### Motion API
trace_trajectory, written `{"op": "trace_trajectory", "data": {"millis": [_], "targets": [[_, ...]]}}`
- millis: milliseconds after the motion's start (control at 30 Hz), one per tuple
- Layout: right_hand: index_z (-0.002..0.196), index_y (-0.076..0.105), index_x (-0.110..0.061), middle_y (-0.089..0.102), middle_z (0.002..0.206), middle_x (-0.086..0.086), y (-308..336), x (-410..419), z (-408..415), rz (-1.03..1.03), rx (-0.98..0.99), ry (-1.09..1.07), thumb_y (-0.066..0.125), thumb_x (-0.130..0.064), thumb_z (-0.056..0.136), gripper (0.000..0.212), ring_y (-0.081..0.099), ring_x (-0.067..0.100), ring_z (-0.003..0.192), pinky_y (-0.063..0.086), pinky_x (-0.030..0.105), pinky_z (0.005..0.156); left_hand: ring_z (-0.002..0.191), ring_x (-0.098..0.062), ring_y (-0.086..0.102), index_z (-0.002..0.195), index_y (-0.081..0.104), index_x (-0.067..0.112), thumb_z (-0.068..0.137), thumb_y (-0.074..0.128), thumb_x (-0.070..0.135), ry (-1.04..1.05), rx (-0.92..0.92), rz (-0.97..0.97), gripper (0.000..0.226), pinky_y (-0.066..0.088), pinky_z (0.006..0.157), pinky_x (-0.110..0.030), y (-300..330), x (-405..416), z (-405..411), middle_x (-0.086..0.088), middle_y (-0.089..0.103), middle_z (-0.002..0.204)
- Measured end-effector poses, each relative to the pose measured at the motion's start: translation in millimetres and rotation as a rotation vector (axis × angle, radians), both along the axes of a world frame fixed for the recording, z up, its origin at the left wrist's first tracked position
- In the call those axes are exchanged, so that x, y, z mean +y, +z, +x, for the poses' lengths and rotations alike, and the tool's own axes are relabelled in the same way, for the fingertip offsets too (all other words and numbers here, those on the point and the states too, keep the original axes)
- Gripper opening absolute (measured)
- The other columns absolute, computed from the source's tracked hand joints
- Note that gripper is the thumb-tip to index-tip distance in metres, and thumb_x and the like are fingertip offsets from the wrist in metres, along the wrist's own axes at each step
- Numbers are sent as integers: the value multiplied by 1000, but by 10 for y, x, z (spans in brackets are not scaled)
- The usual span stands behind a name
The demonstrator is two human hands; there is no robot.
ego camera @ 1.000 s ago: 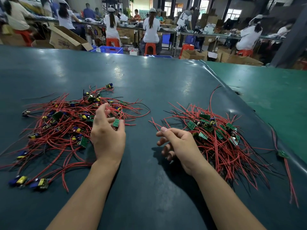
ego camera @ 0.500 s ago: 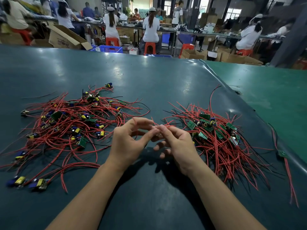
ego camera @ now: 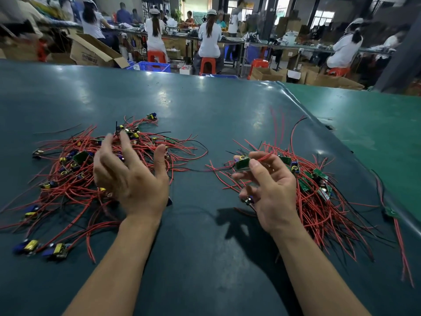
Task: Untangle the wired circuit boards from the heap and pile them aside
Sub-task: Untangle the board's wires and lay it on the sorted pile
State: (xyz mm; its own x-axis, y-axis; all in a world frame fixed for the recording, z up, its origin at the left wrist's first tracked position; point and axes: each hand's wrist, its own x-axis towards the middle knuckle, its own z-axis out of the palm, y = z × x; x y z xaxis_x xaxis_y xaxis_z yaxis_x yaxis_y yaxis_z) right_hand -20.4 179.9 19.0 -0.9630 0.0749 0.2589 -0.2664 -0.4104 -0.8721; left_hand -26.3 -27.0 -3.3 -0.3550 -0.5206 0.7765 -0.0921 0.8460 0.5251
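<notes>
A dark teal table fills the scene, glossy with pale light patches. To the far right lies a brighter green mat. On the left, a heap of red wires, with a few black ones, carries small green boards bearing yellow and blue parts. On the right, a pile shows the same red wires and green boards. The right hand pinches a green circuit board with red leads. Far off stand orange-red stools, a blue crate and brown cardboard boxes; the seated workers wear white tops.
</notes>
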Motion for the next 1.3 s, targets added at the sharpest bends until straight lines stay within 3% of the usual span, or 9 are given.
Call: {"op": "trace_trajectory", "data": {"millis": [133, 200, 267, 367, 500, 600, 767, 1033, 1300], "targets": [[90, 58, -12, 74, 98, 14, 3, -22, -24, -105, 6, -43, 50, 4, 97, 20, 73, 26, 72, 50, 23, 42, 89, -30, 55, 87, 69, 8, 93, 63, 20, -412, 359, -355, 14, 39, 83, -44, 50, 227, 103, -9, 64, 92], [90, 61, -12, 74, 101, 14, 7, -35, -22, -146, -12, -30, 49, 4, 97, 21, 73, 26, 75, 52, 23, 44, 64, -26, 52, 68, 63, 9, 94, 59, 17, -777, 303, -452, 28, 41, 65, -39, 31, 398, 177, -4, 59, 67], [90, 65, -11, 73, 105, 14, 0, -49, -16, -148, -37, 24, 50, 0, 97, 20, 73, 24, 77, 53, 23, 47, 54, -23, 48, 67, 63, 11, 96, 53, 28, -950, 77, -362, 35, 42, 53, -36, -21, 548, 206, -1, 54, 58], [93, 67, -6, 73, 108, 14, -25, -85, -2, -156, -91, 158, 56, -10, 89, 13, 72, 24, 80, 58, 26, 61, 61, -18, 62, 100, 69, 21, 90, 43, 57, -931, -339, 117, 46, 50, 62, -35, -52, 602, 179, 4, 63, 64], [92, 70, -10, 74, 108, 12, -68, -124, 2, -46, -124, 221, 56, -23, 89, 20, 71, 20, 87, 56, 24, 64, 57, -7, 60, 97, 68, 18, 93, 61, 32, -1085, -184, 548, 16, 47, 59, -21, -31, 542, 124, 10, 67, 69], [94, 67, -9, 73, 101, 13, -105, -162, 5, 35, -103, 138, 54, -18, 97, 16, 70, 20, 81, 54, 24, 56, 66, -27, 64, 95, 72, 15, 88, 71, 12, -1090, -147, 564, 8, 52, 58, -40, -36, 569, 138, 2, 73, 85], [92, 73, -8, 73, 86, 14, -147, -167, -10, 197, -6, -97, 62, -4, 93, 12, 72, 23, 73, 57, 26, 58, 62, -16, 66, 96, 67, 7, 84, 72, 1, -1210, -150, 766, 14, 49, 50, -19, -20, 592, 134, -11, 72, 89], [84, 75, -14, 74, 79, 4, -159, -223, -11, 168, -190, -15, 61, -15, 95, 18, 67, 13, 65, 53, 23, 51, 75, -13, 69, 89, 69, 10, 71, 83, 6, -1218, -195, 763, 24, 56, 72, -26, -45, 582, 105, -1, 74, 85], [71, 78, -24, 70, 71, 0, -144, -185, -30, 314, -179, -164, 65, -21, 93, 26, 57, 9, 56, 40, 22, 41, 56, -4, 59, 85, 70, 5, 77, 80, 2, -1189, -212, 775, 13, 44, 53, -14, -55, 566, 77, 4, 70, 68]]}}
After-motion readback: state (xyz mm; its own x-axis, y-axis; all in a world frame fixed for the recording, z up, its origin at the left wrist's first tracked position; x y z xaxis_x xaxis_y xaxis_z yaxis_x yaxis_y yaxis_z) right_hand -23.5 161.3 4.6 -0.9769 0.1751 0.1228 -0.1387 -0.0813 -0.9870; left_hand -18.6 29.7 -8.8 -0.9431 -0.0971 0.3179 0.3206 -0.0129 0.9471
